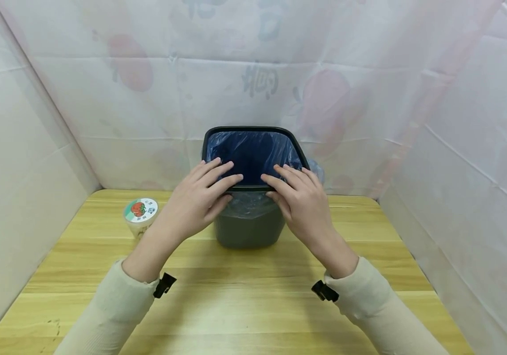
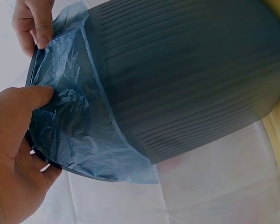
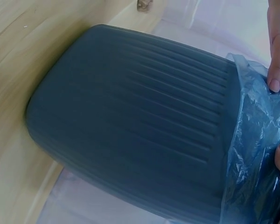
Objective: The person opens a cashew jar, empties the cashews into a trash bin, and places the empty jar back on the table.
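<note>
A dark grey trash can (image 1: 250, 232) stands upright at the back of the table. Its black rim (image 1: 249, 129) has a translucent blue trash bag (image 1: 248, 204) lining the inside and folded down over the outside. My left hand (image 1: 193, 202) grips the rim at its front left, thumb on the bag outside and fingers over the inner side. On the front right, my right hand (image 1: 303, 204) holds the rim and bag the same way. The left wrist view shows the bag's wrinkled cuff (image 2: 84, 126) under the left thumb. The bottom inside the can is too dark to make out.
A clear lidded cup (image 1: 140, 217) with a strawberry picture on its lid stands left of the can, near my left forearm. The wooden table (image 1: 244, 310) is walled in by pale printed cloth (image 1: 147, 113) at the back and both sides.
</note>
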Tool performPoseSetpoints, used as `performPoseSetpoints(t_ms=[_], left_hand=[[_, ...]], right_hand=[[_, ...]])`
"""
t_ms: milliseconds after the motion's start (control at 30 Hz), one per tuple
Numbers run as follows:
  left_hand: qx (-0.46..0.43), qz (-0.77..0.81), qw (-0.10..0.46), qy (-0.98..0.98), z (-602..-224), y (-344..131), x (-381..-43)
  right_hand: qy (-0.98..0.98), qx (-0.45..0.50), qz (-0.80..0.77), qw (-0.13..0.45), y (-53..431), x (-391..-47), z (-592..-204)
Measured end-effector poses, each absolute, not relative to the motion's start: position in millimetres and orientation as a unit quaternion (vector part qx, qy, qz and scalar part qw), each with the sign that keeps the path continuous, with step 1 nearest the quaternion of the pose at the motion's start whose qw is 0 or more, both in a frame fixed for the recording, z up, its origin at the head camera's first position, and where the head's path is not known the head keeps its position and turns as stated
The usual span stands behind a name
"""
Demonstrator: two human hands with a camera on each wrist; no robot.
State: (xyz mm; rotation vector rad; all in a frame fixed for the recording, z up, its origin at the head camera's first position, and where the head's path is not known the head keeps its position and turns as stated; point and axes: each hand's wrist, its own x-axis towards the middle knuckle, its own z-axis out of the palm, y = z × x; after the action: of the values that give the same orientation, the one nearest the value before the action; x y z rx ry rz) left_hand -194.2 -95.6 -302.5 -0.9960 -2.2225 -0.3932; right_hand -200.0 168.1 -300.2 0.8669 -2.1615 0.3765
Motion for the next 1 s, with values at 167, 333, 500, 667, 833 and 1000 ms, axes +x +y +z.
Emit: performPoseSetpoints(t_ms=[167, 333, 500, 667, 833, 1000], left_hand=[[-0.381, -0.152, 0.327, -0.851, -302.6, -96.7, -193.5], [-0.383, -0.153, 0.324, -0.851, -302.8, -97.9, -193.3], [-0.383, -0.152, 0.326, -0.851, -302.3, -98.4, -192.6], [-0.384, -0.15, 0.326, -0.851, -301.3, -99.4, -191.3], [-0.382, -0.148, 0.323, -0.853, -301.3, -100.1, -189.7], [-0.383, -0.145, 0.325, -0.852, -300.8, -100.7, -189.5]], right_hand=[[-0.848, 0.336, 0.146, 0.382, 167.3, -196.7, -299.5], [-0.848, 0.333, 0.145, 0.385, 166.5, -195.8, -300.0], [-0.849, 0.332, 0.144, 0.385, 166.1, -194.9, -299.7], [-0.85, 0.331, 0.147, 0.383, 165.1, -193.9, -299.6], [-0.849, 0.332, 0.149, 0.382, 164.4, -192.5, -299.7], [-0.849, 0.331, 0.148, 0.385, 164.1, -192.5, -299.2]])
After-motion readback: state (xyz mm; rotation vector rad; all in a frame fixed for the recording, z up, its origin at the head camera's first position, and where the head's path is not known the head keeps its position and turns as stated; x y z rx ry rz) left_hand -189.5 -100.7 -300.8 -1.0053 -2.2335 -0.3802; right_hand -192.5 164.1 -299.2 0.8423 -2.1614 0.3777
